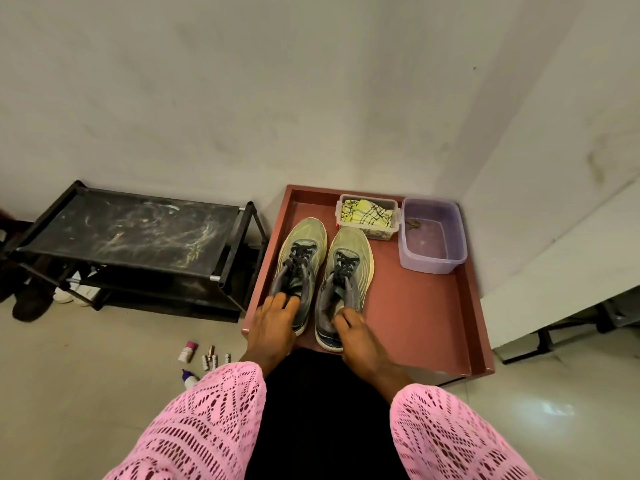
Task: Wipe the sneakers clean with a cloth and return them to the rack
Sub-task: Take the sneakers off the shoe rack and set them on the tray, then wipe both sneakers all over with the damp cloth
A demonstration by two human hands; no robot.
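Two grey-and-yellow sneakers, side by side at frame centre on a reddish-brown tray (pixel 433 323): left sneaker (pixel 299 268) and right sneaker (pixel 346 282), each with dark laces. Toes toward the top of the frame and the wall, heels toward the bottom; long axes near vertical in the picture, roughly parallel, toes leaning slightly right. No brand or writing legible on either.

Two hands at the heels. Left hand (pixel 273 323) over the left sneaker's collar, fingers curled into the opening. Right hand (pixel 356 336) at the right sneaker's heel, fingers pinching the collar edge. Two pink openwork sleeves (pixel 207 427) across the lower frame.

Two containers along the tray's top edge, touching or just beside each other. One clear plastic box (pixel 367 233), just above the right sneaker's toe, with a yellow-and-black patterned cloth (pixel 367 211) inside. One purple tub (pixel 433 261) to its right, in the tray's upper-right corner, holding what looks like water and a small dark item, too small to identify.

One black rack (pixel 131 233) at left of frame, just beside the tray, top shelf smeared with pale marks; dark and white footwear partly visible beneath and beside it.

Small bottles and tubes (pixel 204 358) scattered on the floor at lower left, about seven, labels unreadable.
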